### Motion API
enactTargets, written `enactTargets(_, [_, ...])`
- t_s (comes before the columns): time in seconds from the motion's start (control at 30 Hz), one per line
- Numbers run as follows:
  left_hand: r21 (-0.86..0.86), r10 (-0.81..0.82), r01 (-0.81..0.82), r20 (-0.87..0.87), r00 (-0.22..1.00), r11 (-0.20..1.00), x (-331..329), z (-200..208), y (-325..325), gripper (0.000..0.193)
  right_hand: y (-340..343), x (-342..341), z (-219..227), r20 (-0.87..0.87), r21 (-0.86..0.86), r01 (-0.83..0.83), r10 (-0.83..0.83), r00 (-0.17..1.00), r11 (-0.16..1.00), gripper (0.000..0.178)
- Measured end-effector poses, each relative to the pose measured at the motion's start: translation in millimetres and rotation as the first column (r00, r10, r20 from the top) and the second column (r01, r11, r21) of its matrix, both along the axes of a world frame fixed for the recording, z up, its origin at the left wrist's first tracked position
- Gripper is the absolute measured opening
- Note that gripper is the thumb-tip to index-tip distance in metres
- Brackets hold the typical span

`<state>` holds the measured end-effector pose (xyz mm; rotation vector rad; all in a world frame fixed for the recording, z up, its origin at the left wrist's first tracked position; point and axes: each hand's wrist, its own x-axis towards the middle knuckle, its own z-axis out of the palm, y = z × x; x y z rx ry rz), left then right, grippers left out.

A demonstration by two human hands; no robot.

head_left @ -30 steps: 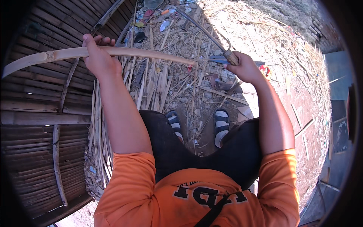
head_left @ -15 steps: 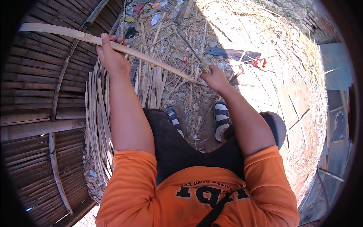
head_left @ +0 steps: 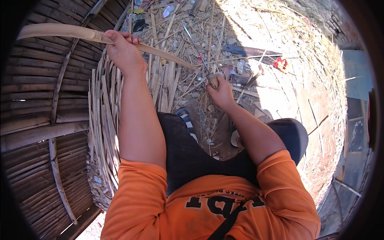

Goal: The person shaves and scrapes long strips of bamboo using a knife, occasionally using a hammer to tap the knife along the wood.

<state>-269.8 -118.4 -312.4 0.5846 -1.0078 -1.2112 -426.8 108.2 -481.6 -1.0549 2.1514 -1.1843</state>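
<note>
Outdoor work yard: sunlit ground strewn with shavings, piled strips, saw, slatted wall.

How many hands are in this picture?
2: the left hand holds the pale, curved strip at upper left; the right hand holds a long-bladed tool near upper centre. No others show.

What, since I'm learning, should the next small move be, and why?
Perhaps ease the knife against the right end of the pale strip: the left hand holds the strip, the right hand grips the handle, and the blade is close by.
</note>
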Motion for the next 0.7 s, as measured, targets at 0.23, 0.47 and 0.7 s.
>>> enactTargets(0.23, [-0.122, 0.023, -0.028, -0.035, 0.999, 0.992, 28, 24, -8, 0.076, -27, 0, 17, 0.013, -0.191, 0.098, -0.098, 0.995, 0.977, 0.036])
enactTargets(0.47, [-0.105, -0.094, 0.099, 0.055, 0.994, 0.989, 39, 42, 2, 0.059, -25, 32, -9, 0.061, -0.011, 0.059, -0.058, 0.996, 0.998, 0.042])
enactTargets(0.7, [-0.013, -0.026, 0.026, 0.039, 0.999, 1.000, 43, 38, -4, 0.052, 15, 23, -98, 0.103, 0.451, -0.067, 0.023, 0.994, 0.890, 0.048])
